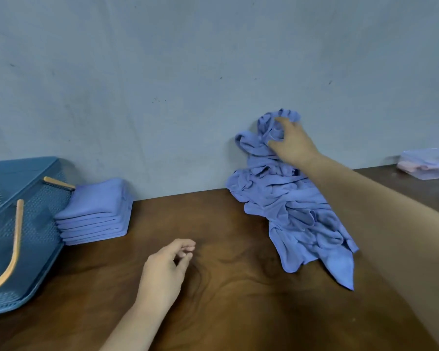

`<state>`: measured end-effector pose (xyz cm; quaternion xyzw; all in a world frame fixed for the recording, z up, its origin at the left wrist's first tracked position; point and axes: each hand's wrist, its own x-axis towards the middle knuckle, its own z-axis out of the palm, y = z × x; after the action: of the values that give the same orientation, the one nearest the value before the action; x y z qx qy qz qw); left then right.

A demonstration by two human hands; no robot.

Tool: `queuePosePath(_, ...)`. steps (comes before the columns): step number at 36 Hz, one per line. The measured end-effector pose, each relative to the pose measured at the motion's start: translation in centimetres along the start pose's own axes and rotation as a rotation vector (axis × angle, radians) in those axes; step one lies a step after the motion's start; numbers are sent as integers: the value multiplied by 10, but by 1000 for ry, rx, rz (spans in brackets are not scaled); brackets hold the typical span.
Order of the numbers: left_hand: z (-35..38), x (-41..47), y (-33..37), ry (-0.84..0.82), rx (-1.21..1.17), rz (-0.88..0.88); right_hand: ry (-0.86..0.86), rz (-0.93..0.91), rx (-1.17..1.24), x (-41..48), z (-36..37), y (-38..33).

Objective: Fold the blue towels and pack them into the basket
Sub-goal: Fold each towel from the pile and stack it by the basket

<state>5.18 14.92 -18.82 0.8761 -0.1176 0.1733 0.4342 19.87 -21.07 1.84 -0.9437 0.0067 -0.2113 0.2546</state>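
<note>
A crumpled heap of blue towels (287, 206) leans against the wall at the right of the brown table. My right hand (293, 143) reaches onto the top of the heap, its thumb and fingers closing round a fold of cloth. A neat stack of several folded blue towels (96, 214) stands by the wall at the left. It leans on the blue mesh basket (36, 224), which lies tipped at the far left with tan handles. My left hand (166, 272) hovers over the table's middle, fingers loosely curled, holding nothing.
The grey wall runs straight behind the table. A clear plastic box (428, 164) with pinkish contents sits at the far right by the wall. Bare brown tabletop (213, 287) lies between the folded stack and the heap.
</note>
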Motion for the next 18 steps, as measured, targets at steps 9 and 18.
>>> queuePosePath(9,-6,5,-12,21,-103,-49,-74,37,-205,70,25,25)
queuePosePath(18,-10,6,-23,107,-115,-91,241,32,-103,42,-9,-2)
